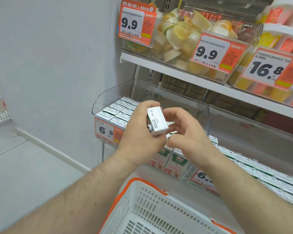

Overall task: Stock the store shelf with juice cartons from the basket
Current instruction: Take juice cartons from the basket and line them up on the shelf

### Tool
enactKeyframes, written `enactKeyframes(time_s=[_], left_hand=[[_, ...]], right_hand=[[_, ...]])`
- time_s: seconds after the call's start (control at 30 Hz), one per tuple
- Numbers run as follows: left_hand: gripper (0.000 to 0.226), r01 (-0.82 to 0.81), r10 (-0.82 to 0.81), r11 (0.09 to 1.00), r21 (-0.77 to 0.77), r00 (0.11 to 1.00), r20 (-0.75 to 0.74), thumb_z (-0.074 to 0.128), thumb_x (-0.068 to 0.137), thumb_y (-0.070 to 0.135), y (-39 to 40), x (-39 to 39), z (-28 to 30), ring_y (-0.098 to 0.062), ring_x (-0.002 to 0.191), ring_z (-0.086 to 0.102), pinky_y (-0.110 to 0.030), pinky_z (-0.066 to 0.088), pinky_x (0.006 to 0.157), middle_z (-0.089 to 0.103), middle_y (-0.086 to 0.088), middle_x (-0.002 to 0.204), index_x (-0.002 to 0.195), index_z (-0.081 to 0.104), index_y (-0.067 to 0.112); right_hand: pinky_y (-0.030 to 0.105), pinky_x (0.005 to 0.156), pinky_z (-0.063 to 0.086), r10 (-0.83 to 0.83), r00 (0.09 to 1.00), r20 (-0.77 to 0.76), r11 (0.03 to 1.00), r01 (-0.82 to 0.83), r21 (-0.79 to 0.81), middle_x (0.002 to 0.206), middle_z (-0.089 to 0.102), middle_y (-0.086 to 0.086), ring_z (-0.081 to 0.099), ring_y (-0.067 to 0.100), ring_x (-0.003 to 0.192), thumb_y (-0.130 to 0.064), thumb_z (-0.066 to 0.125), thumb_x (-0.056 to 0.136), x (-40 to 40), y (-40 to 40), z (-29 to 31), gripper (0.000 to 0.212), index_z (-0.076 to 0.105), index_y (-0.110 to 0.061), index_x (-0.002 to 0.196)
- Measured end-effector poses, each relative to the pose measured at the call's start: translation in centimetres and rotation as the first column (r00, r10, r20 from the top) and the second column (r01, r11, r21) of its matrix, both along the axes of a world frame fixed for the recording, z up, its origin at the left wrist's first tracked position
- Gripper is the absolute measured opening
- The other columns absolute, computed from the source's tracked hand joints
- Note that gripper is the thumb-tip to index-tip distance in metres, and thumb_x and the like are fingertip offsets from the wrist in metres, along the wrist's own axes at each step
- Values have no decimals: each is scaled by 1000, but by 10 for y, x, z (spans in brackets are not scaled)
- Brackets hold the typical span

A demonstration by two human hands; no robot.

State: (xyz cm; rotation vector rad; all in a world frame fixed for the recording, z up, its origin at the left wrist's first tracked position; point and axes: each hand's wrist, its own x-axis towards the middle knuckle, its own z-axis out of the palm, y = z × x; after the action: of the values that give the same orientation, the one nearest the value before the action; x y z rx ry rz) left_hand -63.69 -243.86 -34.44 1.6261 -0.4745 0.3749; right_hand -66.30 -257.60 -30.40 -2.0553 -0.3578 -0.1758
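Wall fills the left of the frame. Right of it, at centre left, a clear bin on the shelf holds white cartons packed in rows behind a price tag reading 6.5.

At centre, the left hand grips one juice carton, fingers curled round its lower part, printed top face toward the camera. The carton is held in the air in front of the bin, above the basket at the bottom of the frame. The right hand sits just beside it, fingers loosely curled; they seem to hold nothing, and whether they touch the carton cannot be told.

Risks, as judged: the bin's left rows look full, so forcing the carton in there could tip neighbours or crush a corner. A one-handed grip low on the carton could let it slip into the basket or onto the floor. The raised bin wall could catch the carton on the way in.

Counts: one carton in hand; two hands; one basket, no cartons in the part shown; about nine carton tops visible in the bin; five price tags in view; further cartons at lower right too many to count.
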Motion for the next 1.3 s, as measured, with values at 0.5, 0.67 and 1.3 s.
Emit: enactKeyframes(time_s=[0.5, 0.67, 1.3], left_hand=[[85, 119, -192, 963, -242, 932, -307, 81, 60, 23, 13, 13, 1, -12, 106, 66, -41, 57, 87, 61, 8, 123, 134, 45, 43], [41, 20, -108, 957, -289, 951, -289, 82, 78, 13, 3, 11, -4, -16, 97, 69, -35, 58, 82, 72, 7, 97, 109, 60, 29], [63, -514, 535, 797, 317, 845, 25, 70, 85, 29, 41, 56, -12, -18, 147, 19, -45, 13, 119, 35, 4, 154, 142, 44, 23]], right_hand=[[34, 82, 55, -306, 928, 211, 910, 351, -222, 106, 64, -17, 61, 3, 94, -26, 80, 68, 21, 16, -23, 62, 56, -39, 123], [26, 76, 49, -273, 922, 275, 918, 335, -211, 105, 58, -12, 48, 0, 100, -25, 68, 69, 22, 27, -31, 48, 60, -36, 116], [30, 92, 49, -366, 873, 322, 872, 443, -208, 106, 62, -8, 57, 10, 99, -33, 68, 83, 102, 51, 7, 33, 65, -20, 114]])
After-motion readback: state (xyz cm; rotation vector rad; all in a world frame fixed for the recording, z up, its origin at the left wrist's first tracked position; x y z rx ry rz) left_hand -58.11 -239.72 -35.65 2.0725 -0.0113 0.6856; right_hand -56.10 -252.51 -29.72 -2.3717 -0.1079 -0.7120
